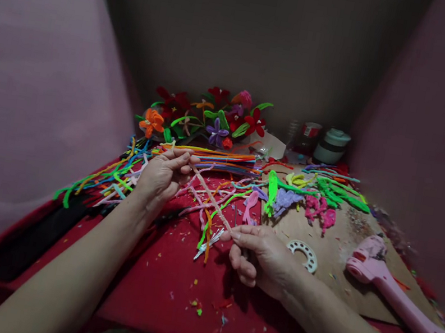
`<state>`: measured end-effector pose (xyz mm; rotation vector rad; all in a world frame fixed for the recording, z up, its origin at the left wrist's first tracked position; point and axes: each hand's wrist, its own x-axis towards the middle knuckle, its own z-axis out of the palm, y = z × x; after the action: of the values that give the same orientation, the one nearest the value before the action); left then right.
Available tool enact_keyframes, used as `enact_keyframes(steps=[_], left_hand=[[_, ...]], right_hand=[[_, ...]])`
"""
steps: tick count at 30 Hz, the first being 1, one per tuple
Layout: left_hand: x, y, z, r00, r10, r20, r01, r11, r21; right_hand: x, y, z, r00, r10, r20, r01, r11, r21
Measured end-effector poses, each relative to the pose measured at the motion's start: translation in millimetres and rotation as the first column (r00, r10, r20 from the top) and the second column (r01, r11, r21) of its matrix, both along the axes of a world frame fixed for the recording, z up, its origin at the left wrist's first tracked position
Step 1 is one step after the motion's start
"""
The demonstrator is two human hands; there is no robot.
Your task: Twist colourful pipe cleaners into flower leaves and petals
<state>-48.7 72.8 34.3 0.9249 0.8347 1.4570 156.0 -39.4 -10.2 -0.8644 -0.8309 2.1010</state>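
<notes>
A pale pink pipe cleaner (212,198) is stretched on a slant between my two hands, above the red cloth. My left hand (164,177) pinches its upper end between thumb and fingers. At the lower end, my right hand (254,254) holds it the same way, the other fingers curled. Beneath the strand lie loose green and orange pipe cleaners (208,243) and a small white bunch (209,245). Behind my left hand rests a bundle of straight coloured pipe cleaners (223,161).
Pipe-cleaner flowers (216,131) stand at the back, near a lidded cup (331,146). On the right, a brown board (332,247) carries green leaf shapes (340,192), a white ring with holes (303,256) and a pink handled tool (397,298). Scraps dot the red cloth (165,305).
</notes>
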Motion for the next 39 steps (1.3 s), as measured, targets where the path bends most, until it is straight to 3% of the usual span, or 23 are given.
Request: enact_keyframes(steps=[7, 13, 17, 20, 24, 27, 31, 33, 35, 39], left_hand=[[-9.5, 1.7, -2.4, 0.999, 0.028, -0.024, -0.028, 1.0, 0.003], [-9.7, -3.1, -1.3, 0.994, 0.024, -0.104, -0.021, 0.999, 0.028], [-10.6, -3.7, -1.6, 0.977, 0.045, -0.208, -0.034, 0.998, 0.057], [-11.4, -0.5, -2.5, 0.981, 0.036, -0.188, -0.031, 0.999, 0.029], [-8.7, -0.6, -2.1, 1.0, -0.028, 0.002, 0.029, 0.996, -0.081], [-1.9, -11.5, -1.2, 0.98, -0.159, 0.118, 0.171, 0.981, -0.097], [12.2, -32.0, -5.5, 0.892, -0.452, 0.015, 0.451, 0.889, -0.074], [18.6, -38.2, -9.8, 0.847, -0.529, -0.049, 0.527, 0.848, -0.055], [22.8, -40.6, -13.6, 0.839, -0.539, -0.079, 0.538, 0.842, -0.035], [24.9, -39.2, -15.3, 0.877, -0.465, -0.119, 0.459, 0.885, -0.078]], right_hand=[[-1.2, -2.0, -1.4, 1.0, 0.025, 0.011, -0.026, 0.998, 0.064], [-1.4, -1.9, -1.5, 0.999, 0.009, 0.031, -0.01, 1.0, 0.017], [-1.0, -3.3, -1.3, 0.999, 0.034, -0.018, -0.033, 0.997, 0.076], [-0.8, -5.0, -0.6, 0.997, 0.056, -0.046, -0.05, 0.991, 0.124], [-0.8, -5.9, -1.4, 0.996, 0.079, -0.045, -0.072, 0.987, 0.142], [-0.9, -3.9, -3.5, 0.999, 0.007, -0.047, -0.001, 0.991, 0.137], [-1.2, 0.3, -6.4, 0.997, -0.063, -0.054, 0.07, 0.988, 0.137], [-1.3, 1.5, -7.0, 0.996, -0.069, -0.055, 0.076, 0.988, 0.135], [-1.3, 1.9, -6.8, 0.996, -0.072, -0.062, 0.079, 0.989, 0.126], [0.0, 2.5, -6.4, 0.995, -0.066, -0.072, 0.073, 0.992, 0.102]])
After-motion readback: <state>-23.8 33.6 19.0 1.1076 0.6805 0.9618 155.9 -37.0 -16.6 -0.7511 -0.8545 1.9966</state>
